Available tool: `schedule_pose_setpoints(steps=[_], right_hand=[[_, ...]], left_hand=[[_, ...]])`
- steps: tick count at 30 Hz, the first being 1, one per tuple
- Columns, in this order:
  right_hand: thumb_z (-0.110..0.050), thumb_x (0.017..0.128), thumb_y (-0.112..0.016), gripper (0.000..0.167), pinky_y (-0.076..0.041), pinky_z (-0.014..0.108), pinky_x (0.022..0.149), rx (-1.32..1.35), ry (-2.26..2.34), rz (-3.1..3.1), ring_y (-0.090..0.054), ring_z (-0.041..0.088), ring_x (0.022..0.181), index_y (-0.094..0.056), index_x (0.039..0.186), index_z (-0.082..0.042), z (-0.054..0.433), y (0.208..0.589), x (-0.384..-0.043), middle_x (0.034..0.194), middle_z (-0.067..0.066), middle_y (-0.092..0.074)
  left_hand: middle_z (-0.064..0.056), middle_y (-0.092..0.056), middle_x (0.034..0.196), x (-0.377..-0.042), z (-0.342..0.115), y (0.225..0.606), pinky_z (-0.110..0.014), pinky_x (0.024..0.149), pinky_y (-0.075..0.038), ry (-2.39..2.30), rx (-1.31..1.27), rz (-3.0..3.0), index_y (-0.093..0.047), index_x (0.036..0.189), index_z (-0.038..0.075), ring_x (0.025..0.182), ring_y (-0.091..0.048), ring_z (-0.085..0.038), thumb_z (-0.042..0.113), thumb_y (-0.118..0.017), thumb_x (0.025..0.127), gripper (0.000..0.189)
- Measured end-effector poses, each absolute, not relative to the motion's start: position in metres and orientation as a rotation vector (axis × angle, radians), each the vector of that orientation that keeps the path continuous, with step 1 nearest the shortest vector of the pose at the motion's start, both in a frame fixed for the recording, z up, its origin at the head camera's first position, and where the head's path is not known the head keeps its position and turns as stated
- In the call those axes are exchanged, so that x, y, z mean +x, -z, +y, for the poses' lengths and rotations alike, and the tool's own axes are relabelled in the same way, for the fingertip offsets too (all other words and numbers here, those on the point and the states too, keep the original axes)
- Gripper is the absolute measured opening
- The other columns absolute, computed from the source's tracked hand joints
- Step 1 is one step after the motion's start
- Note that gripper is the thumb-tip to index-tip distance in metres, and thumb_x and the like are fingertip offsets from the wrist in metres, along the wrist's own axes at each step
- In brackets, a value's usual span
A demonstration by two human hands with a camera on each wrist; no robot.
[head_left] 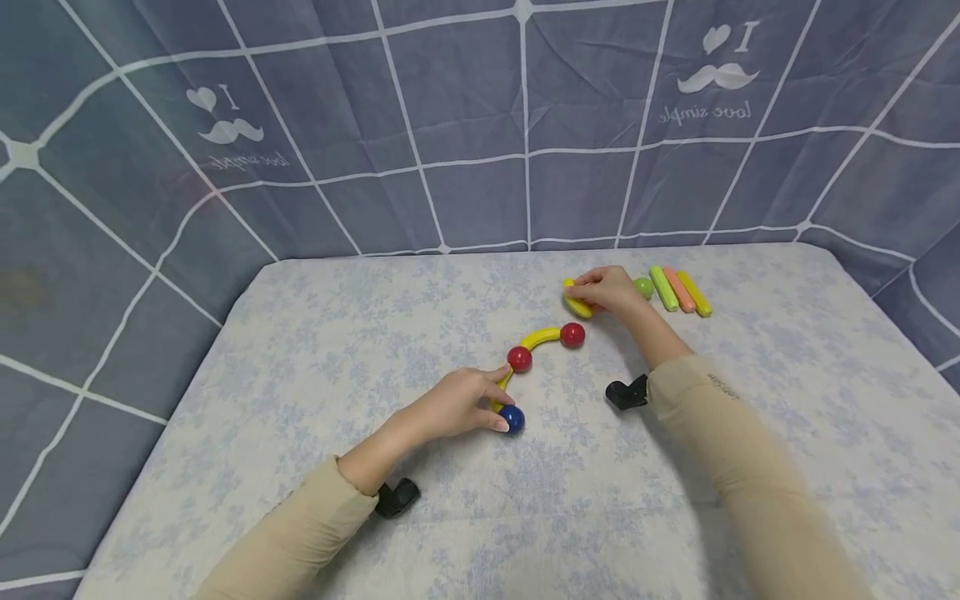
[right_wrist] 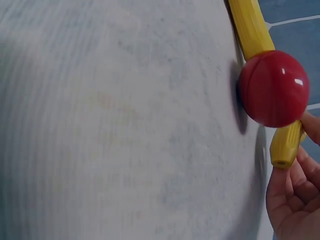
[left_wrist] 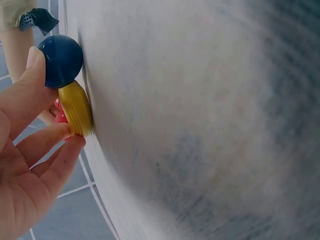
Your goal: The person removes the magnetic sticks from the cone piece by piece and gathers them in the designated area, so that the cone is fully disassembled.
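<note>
A chain of toy pieces lies on the table: a blue ball (head_left: 512, 418), a yellow rod (left_wrist: 76, 109), a red ball (head_left: 519, 359), a curved yellow rod (head_left: 542, 337) and a second red ball (head_left: 572, 335). My left hand (head_left: 461, 404) holds the chain's near end, thumb against the blue ball and fingertips at the yellow rod, which it partly covers. Beyond the far red ball, my right hand (head_left: 609, 290) pinches another curved yellow rod (head_left: 577, 305). In the right wrist view, that rod's hollow-looking end (right_wrist: 282, 159) shows below the red ball.
Right of my right hand sit a green ball (head_left: 643, 287) and straight green (head_left: 663, 289), orange (head_left: 679, 290) and yellow sticks (head_left: 695, 293). An orange bit behind the hand is mostly hidden. A patterned cloth covers the table (head_left: 360, 333); a tile-print curtain (head_left: 480, 125) hangs behind.
</note>
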State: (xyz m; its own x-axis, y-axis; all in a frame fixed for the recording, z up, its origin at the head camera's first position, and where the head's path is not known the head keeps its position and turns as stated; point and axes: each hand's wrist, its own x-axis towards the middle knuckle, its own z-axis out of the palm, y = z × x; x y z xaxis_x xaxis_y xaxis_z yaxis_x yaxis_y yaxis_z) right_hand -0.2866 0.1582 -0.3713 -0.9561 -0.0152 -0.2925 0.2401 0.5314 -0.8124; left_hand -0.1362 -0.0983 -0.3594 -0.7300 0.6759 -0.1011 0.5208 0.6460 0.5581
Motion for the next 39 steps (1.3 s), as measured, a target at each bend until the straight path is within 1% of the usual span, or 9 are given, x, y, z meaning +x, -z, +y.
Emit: schedule_pose_setpoints(steps=[8,14,18,27,34,39], right_hand=[[-0.028,0.081,-0.073,0.039,-0.041,0.017,0.051,0.259,1.358,2.510,-0.048,0.010,0.062,-0.064,0.106,0.000,0.144,0.384,-0.294,0.083,0.003,-0.055],[-0.031,0.078,-0.075,0.039,-0.037,0.018,0.048,0.380,1.309,2.590,-0.046,0.010,0.058,-0.066,0.103,-0.002,0.134,0.386,-0.299,0.086,0.005,-0.057],[-0.033,0.077,-0.077,0.038,-0.038,0.018,0.047,0.463,1.287,2.622,-0.045,0.009,0.057,-0.067,0.101,-0.005,0.131,0.384,-0.300,0.087,0.005,-0.058],[-0.037,0.076,-0.076,0.040,-0.041,0.019,0.047,0.502,1.309,2.621,-0.047,0.010,0.056,-0.067,0.099,-0.005,0.133,0.386,-0.301,0.083,0.004,-0.058],[-0.036,0.078,-0.075,0.040,-0.042,0.018,0.049,0.469,1.333,2.609,-0.049,0.010,0.059,-0.067,0.102,-0.005,0.134,0.384,-0.299,0.090,0.006,-0.060],[-0.031,0.080,-0.074,0.040,-0.044,0.016,0.053,0.422,1.408,2.545,-0.050,0.010,0.064,-0.065,0.107,-0.002,0.137,0.380,-0.294,0.096,0.008,-0.059]], left_hand=[[-0.017,-0.040,0.139,-0.132,-0.098,0.359,-0.045,0.102,-0.036,-0.750,0.926,2.560,-0.071,0.107,0.006,0.126,-0.042,-0.034,0.022,-0.075,0.078,0.033],[-0.017,-0.040,0.139,-0.132,-0.097,0.356,-0.043,0.102,-0.037,-0.737,0.912,2.575,-0.071,0.106,0.006,0.125,-0.043,-0.033,0.023,-0.075,0.077,0.034],[-0.017,-0.040,0.139,-0.132,-0.096,0.353,-0.044,0.102,-0.037,-0.745,0.912,2.567,-0.071,0.106,0.006,0.126,-0.042,-0.034,0.022,-0.075,0.076,0.034],[-0.017,-0.039,0.140,-0.135,-0.094,0.351,-0.044,0.102,-0.037,-0.720,0.921,2.546,-0.071,0.107,0.007,0.126,-0.043,-0.034,0.022,-0.074,0.078,0.033],[-0.016,-0.039,0.141,-0.137,-0.095,0.352,-0.045,0.103,-0.036,-0.730,0.920,2.546,-0.070,0.109,0.007,0.126,-0.042,-0.032,0.022,-0.074,0.078,0.035],[-0.017,-0.039,0.141,-0.137,-0.096,0.354,-0.044,0.102,-0.036,-0.745,0.938,2.547,-0.070,0.110,0.006,0.126,-0.043,-0.032,0.023,-0.075,0.078,0.036]])
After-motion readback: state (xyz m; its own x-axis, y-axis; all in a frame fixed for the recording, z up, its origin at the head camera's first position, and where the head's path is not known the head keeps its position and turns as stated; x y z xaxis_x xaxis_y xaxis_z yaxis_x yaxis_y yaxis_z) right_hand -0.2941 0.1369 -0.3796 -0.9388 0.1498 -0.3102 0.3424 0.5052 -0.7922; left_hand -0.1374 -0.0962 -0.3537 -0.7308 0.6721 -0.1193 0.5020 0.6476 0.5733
